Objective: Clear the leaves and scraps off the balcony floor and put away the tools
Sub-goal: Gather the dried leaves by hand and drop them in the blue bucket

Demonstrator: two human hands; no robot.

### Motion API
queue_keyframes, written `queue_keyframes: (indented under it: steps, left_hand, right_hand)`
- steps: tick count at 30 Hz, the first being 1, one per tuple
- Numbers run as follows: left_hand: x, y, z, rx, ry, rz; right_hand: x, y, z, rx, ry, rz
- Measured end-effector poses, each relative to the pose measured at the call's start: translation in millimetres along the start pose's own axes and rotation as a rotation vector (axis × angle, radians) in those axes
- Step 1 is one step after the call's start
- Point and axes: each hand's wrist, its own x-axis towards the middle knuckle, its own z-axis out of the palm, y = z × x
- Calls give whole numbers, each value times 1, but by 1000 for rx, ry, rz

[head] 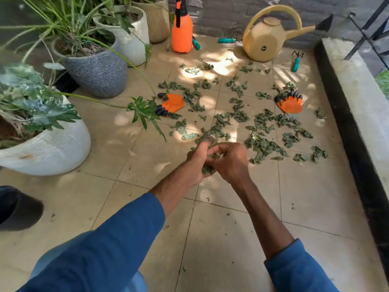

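I get one view only, head-worn wide-angle, facing forward and down, left hand (194,163) and right hand (230,164) close at centre, tiled floor (231,239) stretching ahead, back wall (221,17) along the top edge

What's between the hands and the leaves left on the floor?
Nothing visible. Left hand and right hand hold some leaves; the rest lie on bare floor just beyond them. Two gloves lie among the farther ones.

Crumpled green leaves (205,170) sit bunched between the left hand (196,163) and right hand (230,163). Loose leaves (265,123) lie strewn just beyond the grip. Farther out lie a left orange glove (172,103) and a right orange glove (290,104).
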Motion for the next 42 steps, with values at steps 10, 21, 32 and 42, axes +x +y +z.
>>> queue_keyframes:
  steps: [10, 21, 32, 42]
  left_hand:
    - [15, 4, -21, 175, 136, 155]
    - [16, -1, -24, 208, 154, 181]
    - [2, 7, -22, 66, 215, 176]
    - [-9, 1, -22, 275, 178, 219]
  right_hand:
    - [-3, -9, -6, 46, -171, -98]
    - [-22, -13, 1, 180, -63, -144]
    - [-25, -2, -6, 291, 58, -2]
    - [-17, -1, 0, 151, 108, -156]
